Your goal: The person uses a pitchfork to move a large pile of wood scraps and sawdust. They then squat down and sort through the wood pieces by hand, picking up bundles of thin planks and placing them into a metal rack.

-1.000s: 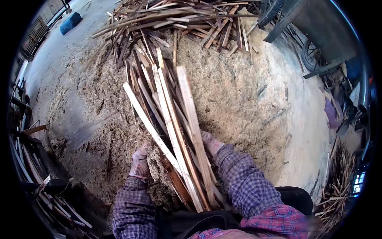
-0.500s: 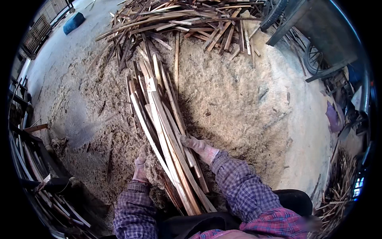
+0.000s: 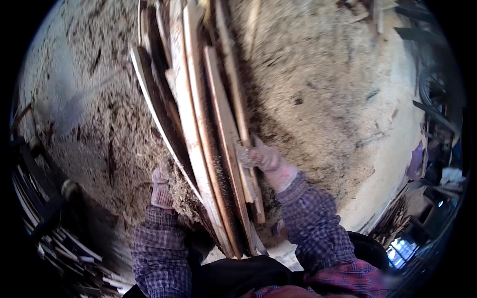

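Visibly, hands: two are seen, left hand (image 3: pixel 161 186) and right hand (image 3: pixel 272 165), both covered by pale pinkish gloves below checked sleeves (image 3: pixel 161 243).
Wood in the middle: one bundle of wooden strips (image 3: pixel 187 109) is laid lengthwise over sawdust (image 3: pixel 318 129); at least six strips can be counted, others being overlapped.
Left grip: it is placed just beside the bundle's lower left edge; whether it is closed cannot be told.
Right grip: its fingers are laid against the bundle's right edge; how tightly they are closed cannot be told through the blur.
Loose piece: one narrow stick (image 3: pixel 253 25) is seen at the top, right of the bundle.
Rack at far left: many stored strips (image 3: pixel 74 243) are held by one dark frame (image 3: pixel 51 208).
Lower right: one heap of thin sticks (image 3: pixel 390 218) is set by the pale floor's (image 3: pixel 405 99) edge.
Edges: the bundle's near ends are found close to dark clothing (image 3: pixel 243 275).
Room: a wide sawdust stretch is left beyond the right hand, a narrower one between left hand and frame.
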A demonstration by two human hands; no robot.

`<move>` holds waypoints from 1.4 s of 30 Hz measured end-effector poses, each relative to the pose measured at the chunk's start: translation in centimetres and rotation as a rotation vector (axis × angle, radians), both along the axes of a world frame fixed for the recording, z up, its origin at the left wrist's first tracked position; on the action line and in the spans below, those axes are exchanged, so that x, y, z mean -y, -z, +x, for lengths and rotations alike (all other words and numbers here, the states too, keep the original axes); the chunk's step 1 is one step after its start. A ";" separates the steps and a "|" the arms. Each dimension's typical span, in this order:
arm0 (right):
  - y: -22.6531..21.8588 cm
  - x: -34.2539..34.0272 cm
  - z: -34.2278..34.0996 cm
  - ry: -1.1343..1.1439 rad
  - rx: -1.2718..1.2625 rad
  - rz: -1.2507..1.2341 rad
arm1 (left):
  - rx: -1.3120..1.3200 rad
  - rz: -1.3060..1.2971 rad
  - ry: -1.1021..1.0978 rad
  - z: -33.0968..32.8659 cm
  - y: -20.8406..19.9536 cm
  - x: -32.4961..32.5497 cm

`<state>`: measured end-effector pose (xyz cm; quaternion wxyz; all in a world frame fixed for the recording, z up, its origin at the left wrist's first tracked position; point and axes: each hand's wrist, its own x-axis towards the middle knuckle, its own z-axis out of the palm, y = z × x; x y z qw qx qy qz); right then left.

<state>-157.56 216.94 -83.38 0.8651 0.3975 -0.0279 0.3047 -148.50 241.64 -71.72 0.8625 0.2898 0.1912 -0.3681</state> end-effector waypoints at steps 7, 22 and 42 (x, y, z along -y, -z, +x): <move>-13.6 3.0 2.6 -0.005 -0.084 -1.819 | -0.051 0.090 -0.074 1.3 3.7 -1.6; -32.3 0.1 -4.4 -0.230 -0.520 -1.734 | -0.257 -0.098 -0.061 -12.2 -5.7 -4.8; -64.8 -0.3 -1.4 0.455 0.324 -2.351 | -0.059 -0.279 0.222 1.6 -43.8 -4.2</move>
